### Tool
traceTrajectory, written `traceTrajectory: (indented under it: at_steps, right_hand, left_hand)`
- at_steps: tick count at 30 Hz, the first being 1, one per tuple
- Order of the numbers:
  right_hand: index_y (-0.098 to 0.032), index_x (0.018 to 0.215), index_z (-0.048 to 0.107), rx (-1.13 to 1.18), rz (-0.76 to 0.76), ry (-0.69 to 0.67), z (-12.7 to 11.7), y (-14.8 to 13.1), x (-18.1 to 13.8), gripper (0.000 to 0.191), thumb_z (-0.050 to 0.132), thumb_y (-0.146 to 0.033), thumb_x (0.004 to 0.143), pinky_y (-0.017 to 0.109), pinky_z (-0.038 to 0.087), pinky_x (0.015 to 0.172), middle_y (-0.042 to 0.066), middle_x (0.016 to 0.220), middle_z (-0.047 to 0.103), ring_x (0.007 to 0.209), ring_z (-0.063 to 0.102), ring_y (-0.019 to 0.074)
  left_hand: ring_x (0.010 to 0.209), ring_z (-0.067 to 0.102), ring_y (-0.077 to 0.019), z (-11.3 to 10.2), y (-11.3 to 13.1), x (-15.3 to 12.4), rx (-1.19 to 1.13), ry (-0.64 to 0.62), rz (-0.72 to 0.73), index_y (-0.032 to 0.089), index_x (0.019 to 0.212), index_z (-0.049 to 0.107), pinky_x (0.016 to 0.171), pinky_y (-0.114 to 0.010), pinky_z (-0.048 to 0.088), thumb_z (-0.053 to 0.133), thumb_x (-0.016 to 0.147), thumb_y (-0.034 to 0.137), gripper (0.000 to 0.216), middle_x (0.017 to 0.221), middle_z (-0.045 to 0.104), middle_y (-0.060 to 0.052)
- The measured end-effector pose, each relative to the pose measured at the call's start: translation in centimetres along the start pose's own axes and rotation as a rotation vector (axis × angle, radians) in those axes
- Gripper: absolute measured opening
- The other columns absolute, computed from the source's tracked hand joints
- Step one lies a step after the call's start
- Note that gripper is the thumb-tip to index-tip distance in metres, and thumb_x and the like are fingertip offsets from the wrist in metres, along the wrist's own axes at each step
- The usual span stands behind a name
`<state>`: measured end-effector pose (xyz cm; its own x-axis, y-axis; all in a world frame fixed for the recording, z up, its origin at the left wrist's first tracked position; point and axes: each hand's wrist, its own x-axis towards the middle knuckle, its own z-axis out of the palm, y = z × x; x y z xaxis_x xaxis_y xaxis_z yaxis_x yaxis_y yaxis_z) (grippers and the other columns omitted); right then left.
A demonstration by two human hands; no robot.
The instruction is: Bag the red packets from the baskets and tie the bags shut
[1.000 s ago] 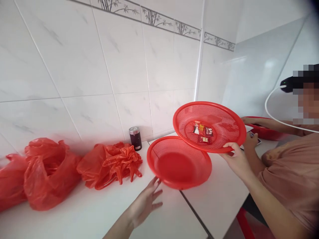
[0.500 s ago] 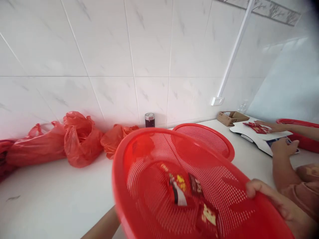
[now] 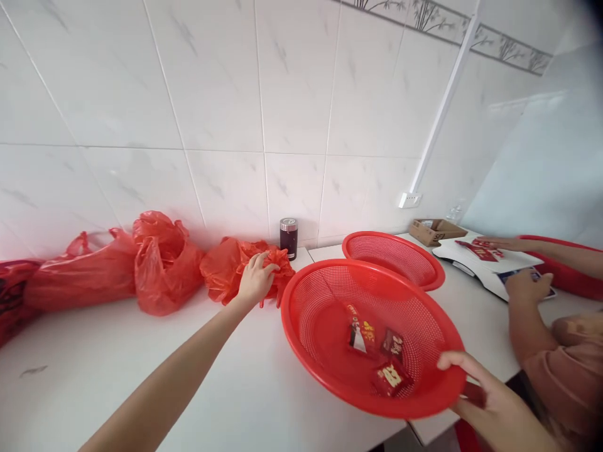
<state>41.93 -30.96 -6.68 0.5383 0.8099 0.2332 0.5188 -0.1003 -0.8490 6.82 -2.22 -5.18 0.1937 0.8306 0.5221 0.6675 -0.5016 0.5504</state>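
Note:
My right hand (image 3: 487, 402) grips the near right rim of a red mesh basket (image 3: 325, 289), which rests on the white counter (image 3: 141, 376) and holds three small red packets (image 3: 377, 351). My left hand (image 3: 257, 276) reaches far out and closes its fingers on a crumpled red plastic bag (image 3: 226, 270) against the tiled wall. A second red mesh basket (image 3: 396, 257) sits just behind the first, with nothing visible inside it.
More red plastic bags (image 3: 141, 263) lie along the wall at left. A dark jar with a silver lid (image 3: 288, 237) stands behind the bag. At right another person's hands (image 3: 527, 285) work over a white board with red packets, beside a cardboard box (image 3: 436, 230).
The basket with packets came down from in front of my face onto the counter. My left arm went from under it forward to the red bag.

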Motion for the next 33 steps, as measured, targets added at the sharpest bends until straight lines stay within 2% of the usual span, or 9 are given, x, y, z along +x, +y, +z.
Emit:
traceTrajectory:
  at_steps: [2,6,10,14,19,24,27,30,33]
  right_hand:
    - [-0.030,0.084,0.063,-0.021,0.053,-0.097,1.1,-0.3,0.3,0.039,0.072,-0.054,0.055,0.031,0.055,0.061,0.004,0.090,0.071,0.073,0.069,0.0251]
    - [-0.032,0.107,0.060,0.035,0.146,-0.022,5.3,-0.4,-1.2,0.053,0.068,-0.059,0.061,0.033,0.057,0.066,0.005,0.104,0.071,0.082,0.070,0.0266]
    - [-0.033,0.136,0.039,0.244,0.211,-0.065,7.8,-2.5,-3.7,0.077,0.059,-0.066,0.070,0.035,0.058,0.064,0.007,0.103,0.072,0.067,0.069,0.0230]
    - [-0.024,0.129,0.045,0.364,0.149,-0.112,7.8,-5.7,-4.7,0.068,0.058,-0.065,0.076,0.033,0.057,0.063,0.006,0.085,0.072,0.056,0.064,0.0179]
    - [-0.020,0.101,0.058,0.466,-0.037,-0.342,10.5,-9.7,-4.4,0.038,0.055,-0.055,0.086,0.033,0.055,0.077,0.009,0.093,0.069,0.082,0.067,0.0199]
    - [-0.028,0.123,0.051,0.531,-0.200,-0.543,15.4,-14.1,-4.9,0.038,0.059,-0.042,0.088,0.032,0.052,0.088,0.008,0.129,0.056,0.115,0.056,0.0202]
    - [-0.029,0.123,0.051,0.639,-0.174,-0.778,17.5,-15.1,-5.6,0.042,0.065,-0.036,0.084,0.031,0.051,0.087,0.004,0.120,0.060,0.108,0.059,0.0181]
    - [-0.025,0.115,0.057,0.698,-0.114,-0.937,18.7,-14.3,-6.3,0.033,0.066,-0.033,0.083,0.029,0.052,0.080,0.002,0.101,0.064,0.090,0.062,0.0153]
    - [-0.021,0.108,0.060,0.666,-0.048,-0.910,18.9,-13.2,-6.5,0.025,0.060,-0.034,0.087,0.027,0.051,0.069,0.002,0.090,0.065,0.076,0.061,0.0131]
  left_hand:
    - [0.134,0.036,-0.0352,0.4,-0.1,0.8,-0.011,-0.041,-0.033,0.025,0.081,0.074,0.110,-0.052,0.025,0.067,0.074,0.017,0.012,0.132,0.058,-0.007]
    - [0.106,0.060,-0.0251,-0.4,-0.3,1.7,-0.115,-0.054,-0.134,0.017,0.091,0.069,0.098,-0.050,0.040,0.067,0.082,0.032,0.018,0.104,0.069,-0.008]
    - [0.103,0.062,-0.0265,-4.2,0.6,2.9,-0.304,0.124,-0.237,0.016,0.105,0.068,0.094,-0.044,0.043,0.062,0.084,0.039,0.032,0.103,0.070,-0.011]
    - [0.093,0.067,-0.0223,-9.1,2.5,2.6,-0.588,0.242,-0.295,0.016,0.119,0.061,0.079,-0.033,0.051,0.050,0.086,0.052,0.051,0.104,0.070,-0.011]
    - [0.072,0.067,-0.0190,-10.9,5.8,-4.3,-0.845,0.164,-0.375,0.014,0.100,0.068,0.062,-0.027,0.051,0.063,0.076,0.056,0.049,0.085,0.072,-0.009]
    - [0.093,0.067,-0.0244,-8.6,9.0,-13.8,-1.136,-0.231,-0.488,0.016,0.100,0.072,0.081,-0.034,0.052,0.059,0.086,0.045,0.034,0.095,0.073,-0.009]
    - [0.099,0.065,-0.0256,-8.5,9.0,-17.3,-1.152,-0.404,-0.473,0.018,0.103,0.072,0.089,-0.041,0.050,0.051,0.093,0.041,0.033,0.102,0.072,-0.009]
    - [0.097,0.065,-0.0256,-9.4,6.9,-19.0,-1.091,-0.385,-0.582,0.020,0.112,0.066,0.088,-0.043,0.052,0.048,0.093,0.046,0.037,0.105,0.070,-0.009]
    - [0.104,0.062,-0.0259,-10.1,4.4,-20.0,-0.812,-0.237,-0.631,0.022,0.125,0.057,0.090,-0.044,0.051,0.051,0.090,0.049,0.044,0.121,0.061,-0.011]
